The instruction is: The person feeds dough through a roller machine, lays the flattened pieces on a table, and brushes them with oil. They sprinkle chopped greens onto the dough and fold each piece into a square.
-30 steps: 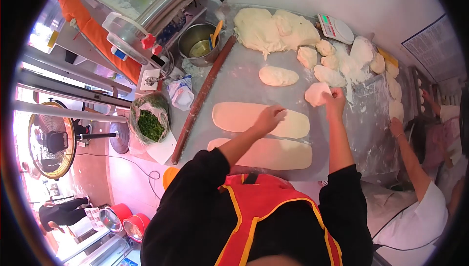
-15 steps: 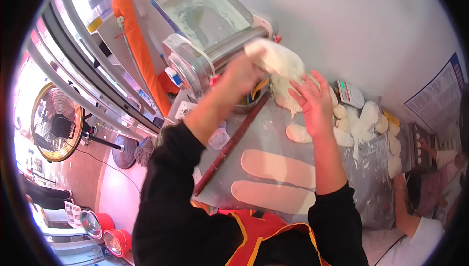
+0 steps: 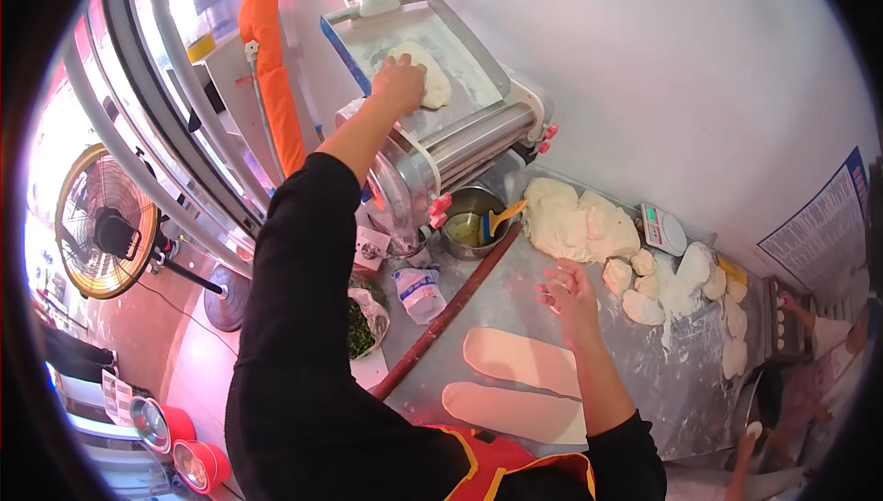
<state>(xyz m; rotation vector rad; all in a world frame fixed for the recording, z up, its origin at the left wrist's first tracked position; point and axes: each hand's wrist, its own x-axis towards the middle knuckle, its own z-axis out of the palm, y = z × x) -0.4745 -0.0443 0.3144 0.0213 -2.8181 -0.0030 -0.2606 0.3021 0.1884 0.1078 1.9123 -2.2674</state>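
Note:
My left hand (image 3: 401, 85) reaches onto the floured tray (image 3: 469, 64) of the metal roller machine (image 3: 483, 144), its fingers curled on a flattened dough piece (image 3: 434, 82). Over the metal table, my right hand (image 3: 568, 300) has its fingers apart and partly bent, with nothing clearly held. Behind it lies a large dough mass (image 3: 579, 223). Several small dough pieces (image 3: 643, 308) sit to its right. Two long flat dough strips (image 3: 520, 358) lie on the table beside my right forearm, one nearer my body than the other.
A long dark rod (image 3: 446, 312) slants across the table's left part. Near the machine stand a metal pot (image 3: 467, 225) with an orange-handled brush (image 3: 504, 216), a plastic bag (image 3: 420, 295) and chopped greens (image 3: 361, 328). A scale (image 3: 664, 230) is by the wall. Co-workers' arms (image 3: 741, 464) show at right.
My left hand has moved up and away onto the machine's tray, with the dough now lying there. My right hand has dropped lower, away from the dough mass.

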